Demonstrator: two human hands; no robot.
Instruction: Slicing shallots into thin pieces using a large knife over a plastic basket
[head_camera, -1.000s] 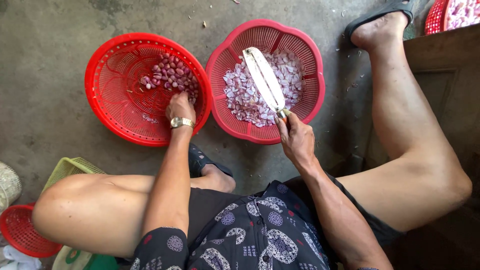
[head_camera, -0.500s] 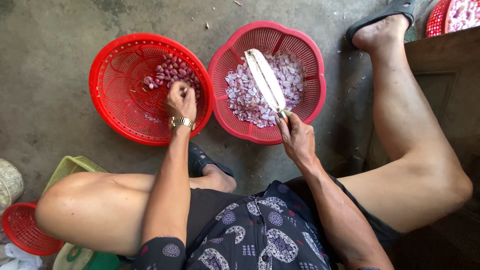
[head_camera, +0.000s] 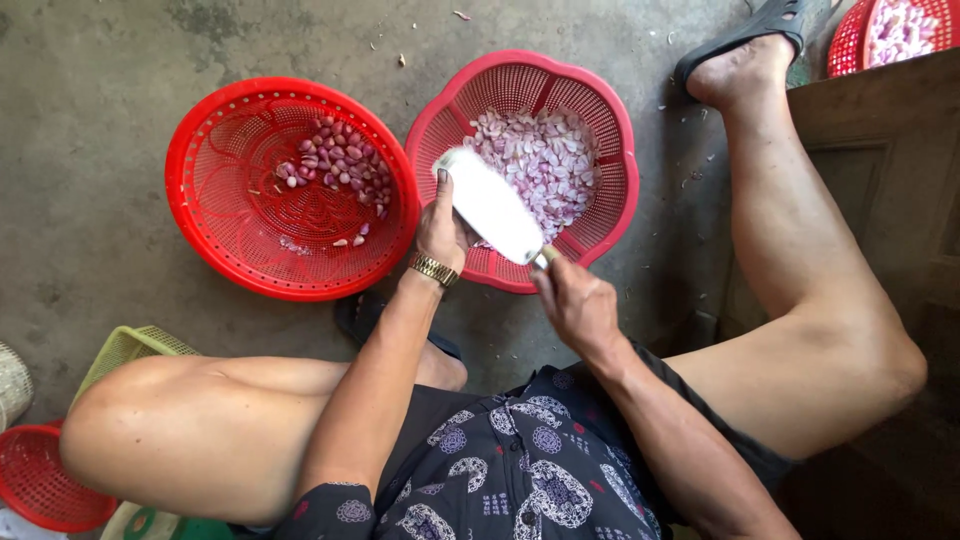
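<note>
My right hand grips the handle of a broad cleaver, whose blade is held over the near rim of the pink-red basket of peeled, cut shallots. My left hand is against the blade's left side with the thumb up along it. Its fingers are curled around a small piece, apparently a shallot, mostly hidden by hand and blade. A gold watch is on that wrist. To the left, the red basket holds several unpeeled purple shallots.
I sit low over a concrete floor, knees spread to both sides, my right foot in a dark sandal. At the top right is another red basket, with a wooden board beside it. A green basket and a small red one lie bottom left.
My left hand left the red basket of unpeeled shallots and came right to the cleaver blade. The cleaver drew back toward the pink-red basket's near rim.
</note>
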